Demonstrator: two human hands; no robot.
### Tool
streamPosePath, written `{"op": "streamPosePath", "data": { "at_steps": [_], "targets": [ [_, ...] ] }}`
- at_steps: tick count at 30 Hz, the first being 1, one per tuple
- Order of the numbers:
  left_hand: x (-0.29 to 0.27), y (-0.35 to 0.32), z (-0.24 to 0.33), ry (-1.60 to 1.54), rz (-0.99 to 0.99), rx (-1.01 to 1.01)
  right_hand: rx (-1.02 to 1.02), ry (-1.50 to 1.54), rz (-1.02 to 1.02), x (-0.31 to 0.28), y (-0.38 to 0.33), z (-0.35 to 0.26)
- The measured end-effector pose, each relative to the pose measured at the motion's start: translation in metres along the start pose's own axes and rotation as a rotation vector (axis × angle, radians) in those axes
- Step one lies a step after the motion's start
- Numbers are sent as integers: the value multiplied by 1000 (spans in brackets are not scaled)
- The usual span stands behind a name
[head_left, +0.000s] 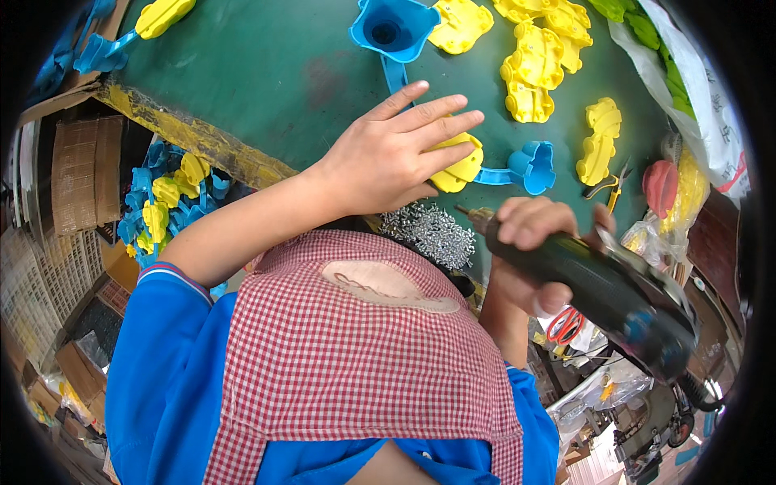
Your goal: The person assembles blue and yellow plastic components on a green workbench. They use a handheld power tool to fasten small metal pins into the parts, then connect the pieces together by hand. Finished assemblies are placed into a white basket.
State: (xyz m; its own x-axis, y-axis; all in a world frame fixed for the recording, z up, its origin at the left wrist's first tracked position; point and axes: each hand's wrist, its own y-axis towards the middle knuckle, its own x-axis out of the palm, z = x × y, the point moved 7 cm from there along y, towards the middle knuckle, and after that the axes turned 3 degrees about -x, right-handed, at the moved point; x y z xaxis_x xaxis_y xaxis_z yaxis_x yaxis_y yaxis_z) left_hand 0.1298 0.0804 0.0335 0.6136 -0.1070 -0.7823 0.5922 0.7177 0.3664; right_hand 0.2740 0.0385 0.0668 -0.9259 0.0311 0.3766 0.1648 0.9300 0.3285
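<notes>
My left hand (392,153) is stretched out flat with its fingers apart, palm down. It lies over a yellow plastic shell piece (464,171) joined to a blue cup-shaped part (533,166), and covers some of that yellow piece. My right hand (529,242) is wrapped round a black corded electric screwdriver (590,283), whose tip points left toward the bench. Close to that tip sits a heap of small silver screws (430,234). Just beyond my left fingers stands another blue part (392,31) with a flared, open mouth; its stem runs down behind the fingers.
Several loose yellow shells (533,61) lie on the green bench (267,73). Yellow-handled pliers (615,192) and a red oval object (660,187) are at the right. A white bag (711,113) holds green parts. Blue-and-yellow pieces (166,202) fill a container below the bench's left edge.
</notes>
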Motion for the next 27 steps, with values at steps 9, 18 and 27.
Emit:
{"op": "streamPosePath", "data": {
  "at_steps": [9,18,27],
  "targets": [
    [6,-37,12,-318,-155,-116,31,122,-6,3,-6,0],
    [12,-35,19,-358,-54,-42,-42,146,-93,13,5,-19],
    [4,-34,19,-338,41,-10,-47,83,-174,26,8,-23]
  ]
}}
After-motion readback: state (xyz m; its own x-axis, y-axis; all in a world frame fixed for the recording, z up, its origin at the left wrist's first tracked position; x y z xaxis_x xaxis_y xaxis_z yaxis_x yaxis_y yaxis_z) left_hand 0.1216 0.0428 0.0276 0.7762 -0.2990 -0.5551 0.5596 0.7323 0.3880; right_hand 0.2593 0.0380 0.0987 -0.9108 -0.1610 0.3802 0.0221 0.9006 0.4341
